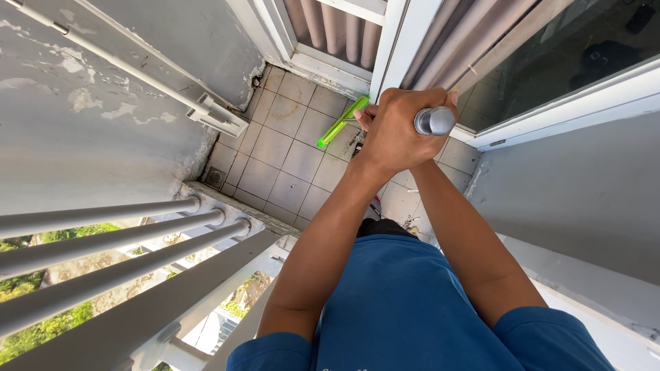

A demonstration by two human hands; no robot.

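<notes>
My left hand (393,130) is closed around the top of a metal pole (434,121), whose rounded silver end sticks out beside the knuckles. My right hand (421,163) sits directly beneath the left one on the same pole. Only its wrist and heel show, because the left hand covers the fingers. The pole runs down to a bright green flat head (342,122) resting on the tiled balcony floor (275,165), close to the white door frame (388,48). Both forearms reach forward from my blue shirt (405,309).
A white railing of horizontal bars (103,240) runs along the left, with trees and ground far below. A peeling grey wall (82,117) carries a thin white pipe (124,65). A floor drain (215,178) sits in the corner. A glass sliding door (550,62) stands at the right.
</notes>
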